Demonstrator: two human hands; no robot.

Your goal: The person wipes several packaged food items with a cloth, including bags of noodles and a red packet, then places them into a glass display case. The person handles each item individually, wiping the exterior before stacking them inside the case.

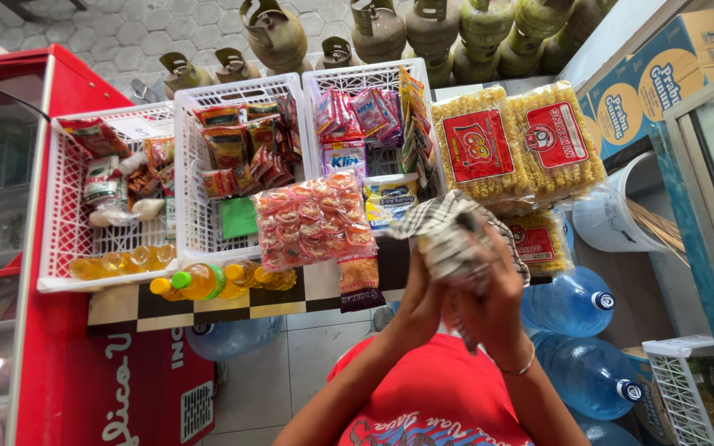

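Observation:
A black-and-white checked cloth [456, 235] is bunched up in front of my chest, above my red shirt. My left hand [417, 299] grips its lower left side. My right hand [496, 301], with a thin bracelet on the wrist, is closed on its right side. The two hands are pressed close together around the cloth. Just beyond them lies a clear bag of pink snack packets [311, 219] on the black-and-white checked counter [225, 307].
White baskets [190, 165] of snack sachets stand on the counter, with yellow oil bottles [200, 281] at the front. Noodle packs [516, 140] lie to the right. Blue water jugs [572, 301] stand below. Green gas cylinders [431, 29] stand behind, and a red cooler [10, 206] is at the left.

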